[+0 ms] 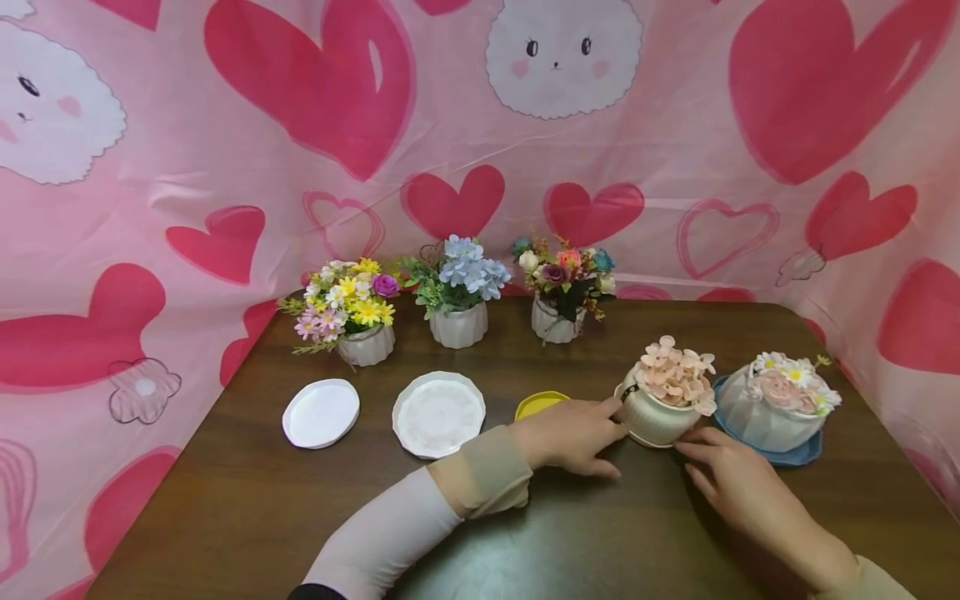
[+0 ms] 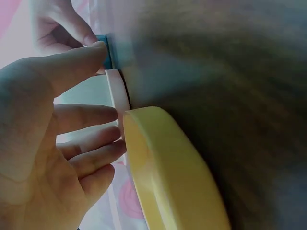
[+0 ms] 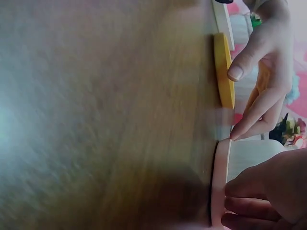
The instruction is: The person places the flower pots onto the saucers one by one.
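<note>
A cream ribbed pot [image 1: 654, 417] with peach flowers [image 1: 675, 375] stands on a pale pink saucer [image 3: 221, 177], whose rim is mostly hidden in the head view. From the left, my left hand [image 1: 581, 435] touches the saucer's edge with extended fingertips, its thumb held apart. On the other side, my right hand [image 1: 731, 475] rests its fingertips against the rim. Neither hand wraps round the pot. Beside the left wrist lies a yellow saucer [image 2: 177, 163], partly covered by that arm in the head view.
At the right, a white pot [image 1: 772, 421] of flowers sits on a blue saucer [image 1: 806, 452]. Two white saucers [image 1: 321, 414] [image 1: 438, 417] lie to the left. Along the back stand three white flowerpots [image 1: 367, 346] [image 1: 459, 327] [image 1: 555, 321] before a pink heart-print cloth [image 1: 465, 108].
</note>
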The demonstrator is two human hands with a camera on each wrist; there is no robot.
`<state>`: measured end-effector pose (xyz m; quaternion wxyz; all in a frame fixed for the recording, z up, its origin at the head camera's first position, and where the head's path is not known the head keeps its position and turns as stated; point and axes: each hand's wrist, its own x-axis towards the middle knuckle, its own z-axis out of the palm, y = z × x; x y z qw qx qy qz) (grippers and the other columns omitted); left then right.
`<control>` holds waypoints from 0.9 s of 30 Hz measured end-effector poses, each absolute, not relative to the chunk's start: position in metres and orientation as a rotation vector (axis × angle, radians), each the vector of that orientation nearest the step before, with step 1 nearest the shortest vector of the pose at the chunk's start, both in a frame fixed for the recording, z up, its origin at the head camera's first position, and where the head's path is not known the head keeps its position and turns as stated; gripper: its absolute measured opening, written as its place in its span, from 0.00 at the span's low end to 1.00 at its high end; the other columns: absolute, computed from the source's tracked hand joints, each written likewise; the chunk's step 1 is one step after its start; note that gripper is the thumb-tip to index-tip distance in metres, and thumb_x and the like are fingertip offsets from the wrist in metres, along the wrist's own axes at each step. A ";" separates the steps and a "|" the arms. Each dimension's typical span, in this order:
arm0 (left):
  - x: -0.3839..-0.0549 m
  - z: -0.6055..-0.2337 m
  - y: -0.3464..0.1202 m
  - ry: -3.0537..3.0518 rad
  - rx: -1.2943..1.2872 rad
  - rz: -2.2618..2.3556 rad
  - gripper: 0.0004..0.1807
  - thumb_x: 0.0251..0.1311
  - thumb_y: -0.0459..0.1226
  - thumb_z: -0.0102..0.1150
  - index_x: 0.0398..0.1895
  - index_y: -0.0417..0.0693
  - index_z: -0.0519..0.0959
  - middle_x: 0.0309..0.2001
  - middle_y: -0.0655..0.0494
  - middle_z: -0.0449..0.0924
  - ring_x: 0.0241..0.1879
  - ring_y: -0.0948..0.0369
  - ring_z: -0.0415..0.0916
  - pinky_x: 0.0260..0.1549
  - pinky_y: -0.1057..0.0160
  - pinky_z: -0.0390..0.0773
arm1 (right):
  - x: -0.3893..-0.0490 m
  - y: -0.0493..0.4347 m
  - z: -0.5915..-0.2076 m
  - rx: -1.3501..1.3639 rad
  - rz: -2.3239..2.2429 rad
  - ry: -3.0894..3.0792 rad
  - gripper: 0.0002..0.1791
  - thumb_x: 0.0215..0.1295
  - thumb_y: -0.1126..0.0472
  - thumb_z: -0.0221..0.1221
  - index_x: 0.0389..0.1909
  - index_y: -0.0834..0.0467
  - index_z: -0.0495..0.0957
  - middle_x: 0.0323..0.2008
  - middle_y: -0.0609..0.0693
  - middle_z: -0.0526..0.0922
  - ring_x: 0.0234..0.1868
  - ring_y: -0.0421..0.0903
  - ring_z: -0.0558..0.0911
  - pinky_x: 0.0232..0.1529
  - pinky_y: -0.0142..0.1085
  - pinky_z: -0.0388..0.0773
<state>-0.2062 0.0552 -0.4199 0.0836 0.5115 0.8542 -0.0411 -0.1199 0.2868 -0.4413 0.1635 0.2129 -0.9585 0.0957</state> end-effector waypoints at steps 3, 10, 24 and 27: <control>-0.211 -0.421 0.060 2.559 1.507 -0.087 0.33 0.60 0.64 0.57 0.63 0.60 0.75 0.64 0.60 0.66 0.54 0.67 0.74 0.55 0.68 0.77 | -0.124 0.289 -0.440 0.597 0.302 -2.752 0.15 0.48 0.69 0.71 0.40 0.59 0.87 0.41 0.50 0.84 0.41 0.50 0.84 0.39 0.48 0.81; -0.223 -0.419 0.068 2.596 1.453 -0.123 0.32 0.61 0.63 0.57 0.63 0.59 0.73 0.65 0.58 0.66 0.56 0.66 0.74 0.56 0.66 0.77 | -0.137 0.290 -0.437 0.536 0.356 -2.850 0.15 0.53 0.71 0.67 0.44 0.64 0.85 0.45 0.58 0.83 0.45 0.56 0.84 0.43 0.53 0.80; -0.242 -0.415 0.084 2.644 1.393 -0.193 0.19 0.64 0.59 0.57 0.46 0.58 0.81 0.61 0.57 0.70 0.44 0.66 0.77 0.49 0.66 0.79 | -0.162 0.289 -0.438 0.513 0.327 -2.835 0.14 0.53 0.73 0.64 0.43 0.69 0.84 0.44 0.64 0.82 0.44 0.61 0.83 0.43 0.55 0.80; -0.246 -0.415 0.086 2.653 1.376 -0.170 0.18 0.64 0.58 0.58 0.46 0.58 0.81 0.64 0.56 0.69 0.48 0.65 0.78 0.53 0.65 0.78 | -0.165 0.289 -0.438 0.492 0.311 -2.839 0.14 0.53 0.73 0.64 0.43 0.71 0.83 0.44 0.66 0.82 0.44 0.62 0.82 0.44 0.56 0.79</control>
